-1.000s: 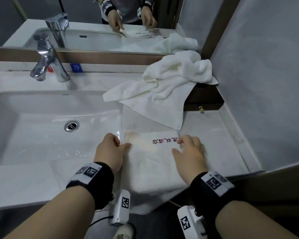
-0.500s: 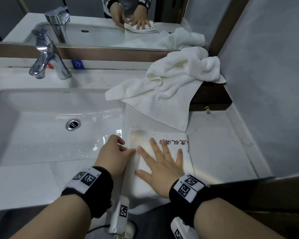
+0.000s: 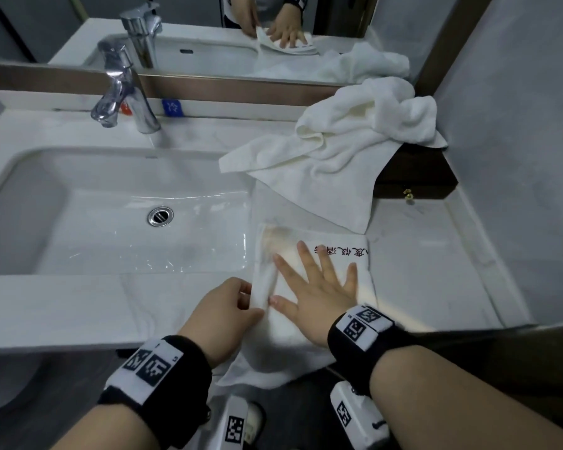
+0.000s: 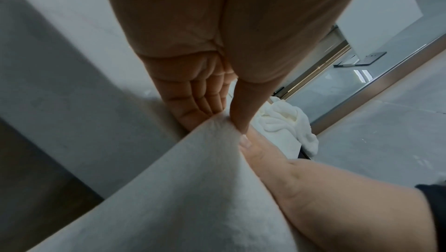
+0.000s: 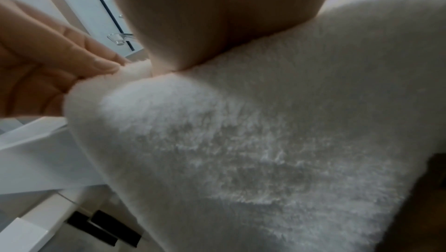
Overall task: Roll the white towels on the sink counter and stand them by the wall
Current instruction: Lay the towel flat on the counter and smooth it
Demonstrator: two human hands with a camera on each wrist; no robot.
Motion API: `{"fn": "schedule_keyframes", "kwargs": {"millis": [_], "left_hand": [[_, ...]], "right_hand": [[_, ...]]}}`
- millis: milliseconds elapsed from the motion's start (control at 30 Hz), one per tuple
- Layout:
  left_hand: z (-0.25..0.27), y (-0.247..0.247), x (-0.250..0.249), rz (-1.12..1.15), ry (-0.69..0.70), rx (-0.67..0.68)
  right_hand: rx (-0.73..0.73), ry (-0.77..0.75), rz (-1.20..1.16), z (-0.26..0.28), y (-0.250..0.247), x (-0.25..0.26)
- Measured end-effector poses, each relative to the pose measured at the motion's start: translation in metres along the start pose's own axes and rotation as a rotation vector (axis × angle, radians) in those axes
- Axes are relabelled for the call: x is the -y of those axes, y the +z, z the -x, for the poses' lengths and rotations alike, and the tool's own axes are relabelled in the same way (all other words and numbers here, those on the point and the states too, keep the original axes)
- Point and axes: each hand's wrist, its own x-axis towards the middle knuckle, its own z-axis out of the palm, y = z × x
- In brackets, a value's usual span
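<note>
A folded white towel (image 3: pixel 309 316) with dark red lettering lies on the counter right of the basin, its near end hanging over the front edge. My right hand (image 3: pixel 319 284) lies flat on it, fingers spread. My left hand (image 3: pixel 228 306) pinches the towel's left edge and lifts it into a small fold; the left wrist view shows thumb and fingers (image 4: pixel 193 111) closed on the towel (image 4: pixel 183 199). In the right wrist view the palm presses on the towel (image 5: pixel 265 141). A second, crumpled white towel (image 3: pixel 348 151) lies at the back right near the wall.
The white basin (image 3: pixel 62 177) with its drain fills the left, and a chrome tap (image 3: pixel 124 95) stands behind it. A mirror runs along the back. A dark wooden box (image 3: pixel 416 180) sits under the crumpled towel in the back right corner, against the grey side wall (image 3: pixel 517 125).
My right hand moved from the towel's right edge to its middle and spread flat. My left hand has raised the towel's left edge into a fold.
</note>
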Motion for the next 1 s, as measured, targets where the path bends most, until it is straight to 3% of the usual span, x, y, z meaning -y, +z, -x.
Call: {"fn": "schedule_keyframes", "kwargs": {"millis": [233, 467, 1000], "left_hand": [[0.016, 0.003, -0.006, -0.229, 0.083, 0.011], [0.024, 0.009, 0.005, -0.366, 0.108, -0.07], [0.027, 0.002, 0.003, -0.46, -0.049, 0.059]], "right_hand": [[0.014, 0.009, 0.018, 0.001, -0.002, 0.001], [0.02, 0.017, 0.016, 0.002, -0.003, 0.002], [0.026, 0.019, 0.041, 0.0, 0.0, 0.001]]}}
